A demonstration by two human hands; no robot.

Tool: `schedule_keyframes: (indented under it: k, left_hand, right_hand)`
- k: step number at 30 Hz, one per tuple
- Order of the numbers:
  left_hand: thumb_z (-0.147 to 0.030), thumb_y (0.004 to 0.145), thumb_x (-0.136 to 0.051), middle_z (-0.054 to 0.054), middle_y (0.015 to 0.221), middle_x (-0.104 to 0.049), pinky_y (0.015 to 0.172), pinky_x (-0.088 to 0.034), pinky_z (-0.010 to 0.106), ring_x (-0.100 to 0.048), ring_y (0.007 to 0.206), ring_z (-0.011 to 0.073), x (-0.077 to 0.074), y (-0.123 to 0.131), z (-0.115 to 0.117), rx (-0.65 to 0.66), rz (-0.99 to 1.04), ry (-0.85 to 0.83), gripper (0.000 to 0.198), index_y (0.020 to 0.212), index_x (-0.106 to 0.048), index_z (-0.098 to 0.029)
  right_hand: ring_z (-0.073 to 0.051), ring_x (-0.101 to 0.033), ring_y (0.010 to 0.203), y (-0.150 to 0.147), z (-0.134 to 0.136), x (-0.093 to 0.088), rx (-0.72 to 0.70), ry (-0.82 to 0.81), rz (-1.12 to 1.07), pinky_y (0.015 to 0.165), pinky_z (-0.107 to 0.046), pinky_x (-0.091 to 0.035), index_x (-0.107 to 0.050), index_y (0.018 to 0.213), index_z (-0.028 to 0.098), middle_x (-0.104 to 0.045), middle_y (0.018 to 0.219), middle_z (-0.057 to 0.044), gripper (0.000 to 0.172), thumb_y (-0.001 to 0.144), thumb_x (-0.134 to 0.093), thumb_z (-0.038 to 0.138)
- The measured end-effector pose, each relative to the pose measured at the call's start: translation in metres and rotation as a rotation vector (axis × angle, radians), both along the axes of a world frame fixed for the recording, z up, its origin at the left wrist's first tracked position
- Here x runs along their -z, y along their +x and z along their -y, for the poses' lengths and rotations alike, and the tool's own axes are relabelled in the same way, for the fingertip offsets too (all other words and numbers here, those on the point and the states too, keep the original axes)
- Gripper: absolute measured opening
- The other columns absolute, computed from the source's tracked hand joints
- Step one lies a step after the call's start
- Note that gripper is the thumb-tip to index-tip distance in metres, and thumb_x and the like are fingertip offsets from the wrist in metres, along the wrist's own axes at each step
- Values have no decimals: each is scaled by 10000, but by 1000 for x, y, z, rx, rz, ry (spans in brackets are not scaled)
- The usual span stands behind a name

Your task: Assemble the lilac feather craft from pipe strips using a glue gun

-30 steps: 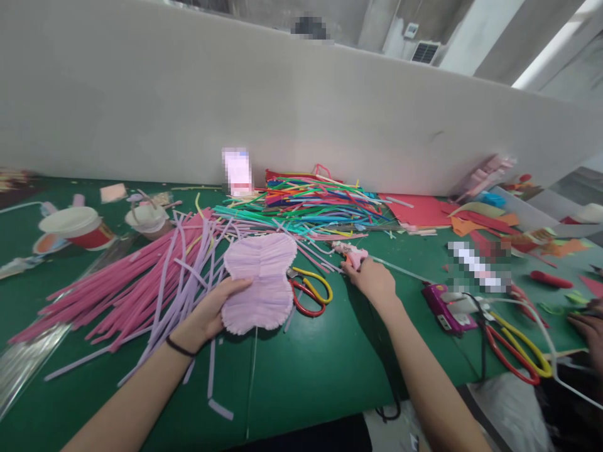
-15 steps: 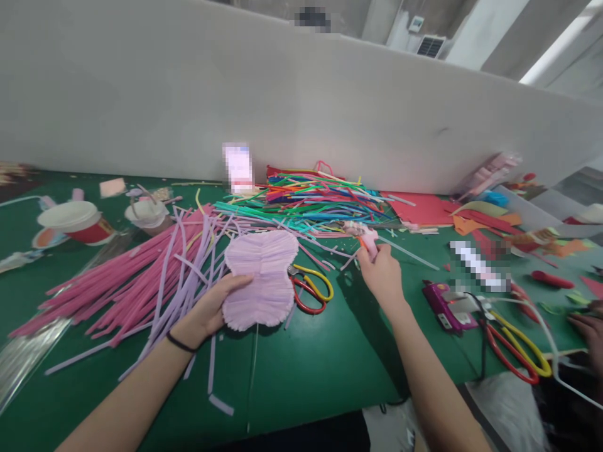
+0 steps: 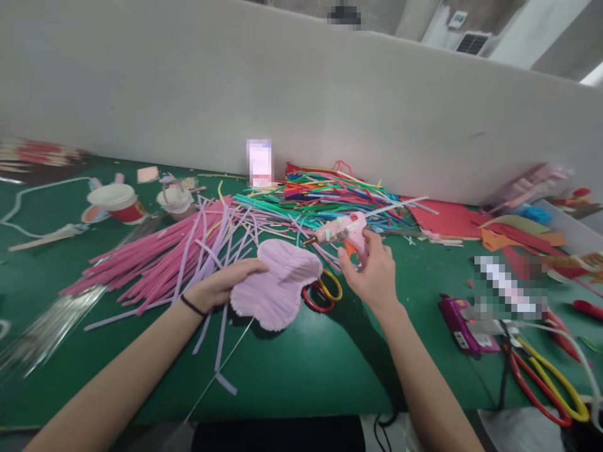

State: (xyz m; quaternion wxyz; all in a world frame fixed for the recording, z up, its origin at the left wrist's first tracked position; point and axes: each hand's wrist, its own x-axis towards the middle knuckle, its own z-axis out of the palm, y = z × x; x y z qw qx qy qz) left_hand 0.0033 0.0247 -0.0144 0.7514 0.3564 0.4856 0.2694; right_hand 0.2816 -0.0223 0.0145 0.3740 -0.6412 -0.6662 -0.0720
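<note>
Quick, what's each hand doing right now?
Left hand: closed on the edge of the lilac ribbed piece, holding it up.
Right hand: closed around the pink glue gun.

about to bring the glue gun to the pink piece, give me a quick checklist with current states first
1. Right hand grips the small pink plastic glue gun: ok.
2. Left hand holds the pale pink ribbed butterfly-shaped piece: ok.
3. Nozzle points toward the piece: ok.
4. Nozzle touching the piece: not ok, apart.
5. Glue stick loaded at the back: ok.
6. Gun hot: cannot tell.
</note>
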Motion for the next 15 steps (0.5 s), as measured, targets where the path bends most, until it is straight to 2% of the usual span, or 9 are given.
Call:
schedule_keyframes:
  k: [3, 6, 8, 11, 15]
  left_hand:
    - [-273, 855, -691, 119, 911, -794, 671, -579, 275, -736, 705, 207, -3, 9, -7, -15, 71, -34, 198, 949, -748, -108]
    - [-255, 897, -639, 101, 917, -791, 688, -575, 268, -728, 716, 190, -1, 14, -9, -33, 77, 20, 199, 993, -748, -119]
    - [-246, 886, -656, 79, 857, -785, 639, -553, 241, -703, 664, 168, 2, 14, -9, -35, 53, 63, 158, 926, -757, -131]
    - [-261, 851, -705, 50, 792, -768, 580, -509, 204, -663, 623, 138, 7, 10, -8, -25, 23, 87, 132, 823, -761, -145]
    - [-322, 788, -770, 44, 844, -771, 579, -495, 207, -656, 667, 140, 12, 7, -8, -3, 2, 104, 181, 845, -772, -151]
  right_hand:
    - [-282, -647, 878, -5, 2, 20, -62, -104, 41, 850, -390, -425, -572, 1192, 165, -712, 1039, -135, 548, 863, -553, 602]
    - [-283, -664, 941, -11, 5, 34, -171, -149, 97, 872, -389, -418, -601, 1167, 162, -717, 1100, -144, 500, 885, -548, 571]
    - [-276, -667, 974, -15, 6, 38, -234, -118, 110, 894, -390, -421, -603, 1170, 157, -717, 1118, -148, 467, 903, -542, 536]
    - [-270, -674, 932, -20, 6, 42, -299, -33, 101, 886, -403, -439, -601, 1165, 151, -735, 1033, -138, 430, 906, -561, 491]
    - [-260, -671, 845, -20, 7, 45, -369, 33, 126, 843, -412, -447, -594, 1153, 138, -738, 986, -130, 390, 884, -611, 419]
